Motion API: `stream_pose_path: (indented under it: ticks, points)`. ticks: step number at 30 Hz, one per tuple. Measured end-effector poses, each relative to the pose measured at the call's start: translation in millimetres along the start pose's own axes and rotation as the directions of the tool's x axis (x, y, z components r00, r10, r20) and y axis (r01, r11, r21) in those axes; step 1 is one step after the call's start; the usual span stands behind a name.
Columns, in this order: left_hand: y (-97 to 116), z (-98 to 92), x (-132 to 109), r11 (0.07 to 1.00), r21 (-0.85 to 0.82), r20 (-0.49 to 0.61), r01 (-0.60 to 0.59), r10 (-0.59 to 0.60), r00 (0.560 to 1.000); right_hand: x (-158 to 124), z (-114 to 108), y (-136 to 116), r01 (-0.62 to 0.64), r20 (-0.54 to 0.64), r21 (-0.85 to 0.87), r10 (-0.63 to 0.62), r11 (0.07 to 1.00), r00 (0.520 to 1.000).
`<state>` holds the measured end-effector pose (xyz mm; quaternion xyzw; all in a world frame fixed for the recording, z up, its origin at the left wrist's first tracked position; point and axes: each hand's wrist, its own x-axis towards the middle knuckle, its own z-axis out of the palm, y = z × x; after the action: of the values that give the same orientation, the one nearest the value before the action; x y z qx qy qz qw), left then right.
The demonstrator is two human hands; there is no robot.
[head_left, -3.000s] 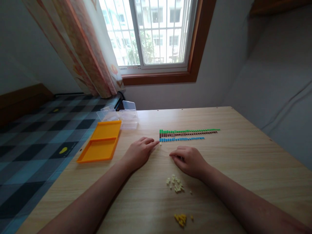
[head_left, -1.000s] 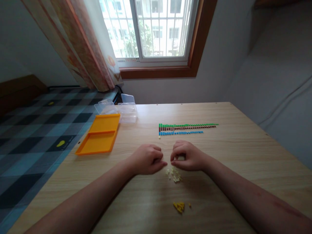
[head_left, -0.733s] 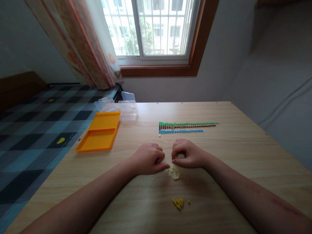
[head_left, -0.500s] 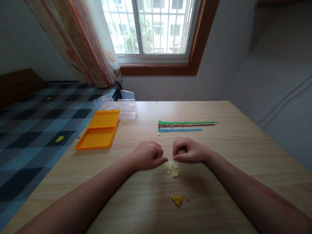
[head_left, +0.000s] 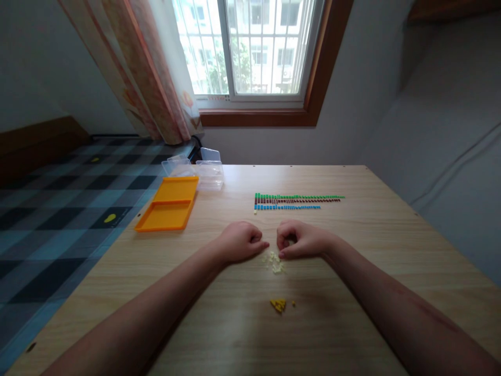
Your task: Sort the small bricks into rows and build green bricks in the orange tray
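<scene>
My left hand (head_left: pixel 243 242) rests just left of a small pile of cream-coloured pieces (head_left: pixel 276 265), its fingers curled in and the thumb stretched along them. Whatever it may hold is hidden. Opposite it, my right hand (head_left: pixel 300 239) has its fingers bent toward the thumb in a loop, the tips at the pile's upper edge; anything between them is too small to make out. Beyond the hands run rows of tiny green pieces (head_left: pixel 299 197), brown pieces (head_left: pixel 297 201) and blue pieces (head_left: pixel 289 207). One cream piece (head_left: pixel 255 212) sits below the rows' left end.
Nearer me lies a small heap of yellow pieces (head_left: pixel 278 305), with one yellow piece (head_left: pixel 294 303) apart on its right. An orange two-part tray (head_left: pixel 160 228) and clear plastic boxes (head_left: pixel 209 180) stand at the table's left. A bed (head_left: pixel 78 209) adjoins that side.
The view has shifted slightly, so the whole scene sits a little differently. My right fingertips are now closer to the cream pile; my left hand stays curled beside it.
</scene>
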<state>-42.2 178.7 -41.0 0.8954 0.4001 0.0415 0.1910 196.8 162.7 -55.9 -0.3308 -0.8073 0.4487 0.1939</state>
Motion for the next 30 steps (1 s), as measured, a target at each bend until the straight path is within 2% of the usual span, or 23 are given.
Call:
stream_pose_path:
  ticks: [4,7,12,15,24,30]
  points:
    - [3,5.0,-1,0.994,-0.025,-0.031,0.105,-0.105,0.994,0,5,-1,0.012,-0.009,-0.075,-0.013,0.997,1.0]
    - [-2,6.7,-5,0.998,-0.049,-0.079,0.043,-0.047,0.996,2,11,-3,0.031,-0.008,-0.206,-0.033,0.978,0.999]
    - [-14,-2.6,-11,0.975,-0.186,0.037,-0.123,0.132,0.991,4,17,-9,0.044,-0.028,-0.352,-0.057,0.935,0.998]
    - [-14,-8.6,-12,0.971,-0.164,0.084,-0.175,0.191,0.978,4,18,-11,0.044,-0.02,-0.385,-0.055,0.922,0.998]
    - [-7,-13.9,-10,0.961,-0.048,0.195,-0.272,0.276,0.941,5,17,-18,0.005,0.003,-0.418,-0.005,0.909,1.0]
    - [-10,-20.2,-10,0.96,-0.084,0.251,-0.267,0.28,0.927,5,17,-19,-0.014,-0.003,-0.425,0.014,0.905,1.0]
